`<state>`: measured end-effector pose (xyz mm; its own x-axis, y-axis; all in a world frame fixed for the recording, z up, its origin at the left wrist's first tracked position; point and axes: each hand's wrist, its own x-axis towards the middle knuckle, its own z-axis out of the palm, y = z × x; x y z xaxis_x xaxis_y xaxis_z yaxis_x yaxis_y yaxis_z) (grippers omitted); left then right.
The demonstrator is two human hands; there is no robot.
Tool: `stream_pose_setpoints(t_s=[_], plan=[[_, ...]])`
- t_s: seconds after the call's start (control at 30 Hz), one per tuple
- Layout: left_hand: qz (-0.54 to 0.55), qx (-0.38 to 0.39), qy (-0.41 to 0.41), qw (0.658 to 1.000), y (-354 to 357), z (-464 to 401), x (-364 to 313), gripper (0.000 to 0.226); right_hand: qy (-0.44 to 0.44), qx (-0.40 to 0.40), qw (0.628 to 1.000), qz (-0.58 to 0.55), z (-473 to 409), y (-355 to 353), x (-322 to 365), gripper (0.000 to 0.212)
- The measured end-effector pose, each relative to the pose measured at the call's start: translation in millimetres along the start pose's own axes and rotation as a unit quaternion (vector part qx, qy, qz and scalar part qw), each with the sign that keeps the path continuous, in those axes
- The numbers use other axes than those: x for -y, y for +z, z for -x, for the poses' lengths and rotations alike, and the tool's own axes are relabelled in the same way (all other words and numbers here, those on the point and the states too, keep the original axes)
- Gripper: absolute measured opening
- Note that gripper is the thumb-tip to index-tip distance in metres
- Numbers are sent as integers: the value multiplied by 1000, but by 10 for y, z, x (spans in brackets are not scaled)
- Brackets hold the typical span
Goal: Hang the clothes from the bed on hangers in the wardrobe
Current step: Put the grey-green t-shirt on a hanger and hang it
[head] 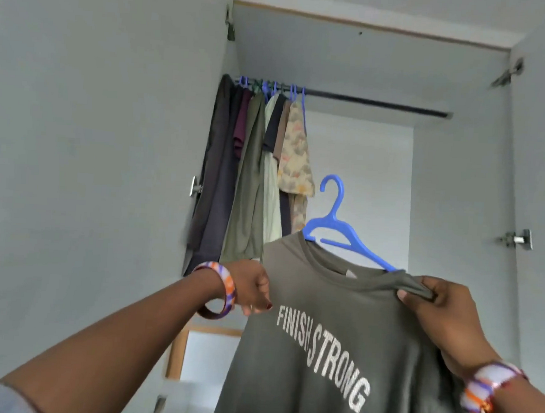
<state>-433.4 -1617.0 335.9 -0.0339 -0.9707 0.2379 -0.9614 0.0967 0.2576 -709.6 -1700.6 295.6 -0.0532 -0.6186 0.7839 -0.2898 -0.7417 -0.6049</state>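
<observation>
Closest to me, two bare forearms reach up, each wrist wearing a beaded orange, purple and white bangle. Between the hands hangs a grey-green T-shirt point(329, 353) printed "FINISH STRONG" in white, held up in front of the open wardrobe point(457, 185). The left hand point(250, 289) pinches the shirt's left shoulder edge, thumb on the cloth, fingers curled behind it. The right hand point(434, 307) grips the bunched fabric at the other shoulder, fingers closed round the fold.

A blue hanger point(340, 229) sits partly inside the neck opening: one arm is tucked under the shoulder near the left hand, the other runs down to the fabric just above the right hand. Its hook stands free above the collar, tilted left, touching nothing.

Farther back and higher, a dark rail point(382, 103) crosses the wardrobe. At its left end a bunch of clothes point(254, 173) hangs on hangers, dark, maroon, olive, pale green and a patterned piece, well apart from the held shirt. The rail's right stretch is bare.
</observation>
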Motion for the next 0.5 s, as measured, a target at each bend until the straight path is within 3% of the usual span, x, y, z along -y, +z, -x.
stream_pose_setpoints(t_s=[0.17, 0.33, 0.5], plan=[[-120, -155, 0, 981, -255, -1064, 219, 19, -24, -128, 989, -73, -1126, 277, -295, 41], [-182, -285, 19, 941, -575, -2066, 425, 25, -50, -242, 961, -121, -2307, 520, -517, 26], [-149, -419, 71, 893, -1190, -3158, 495, 23, -106, -297, 940, -130, -3650, 961, -472, 15]])
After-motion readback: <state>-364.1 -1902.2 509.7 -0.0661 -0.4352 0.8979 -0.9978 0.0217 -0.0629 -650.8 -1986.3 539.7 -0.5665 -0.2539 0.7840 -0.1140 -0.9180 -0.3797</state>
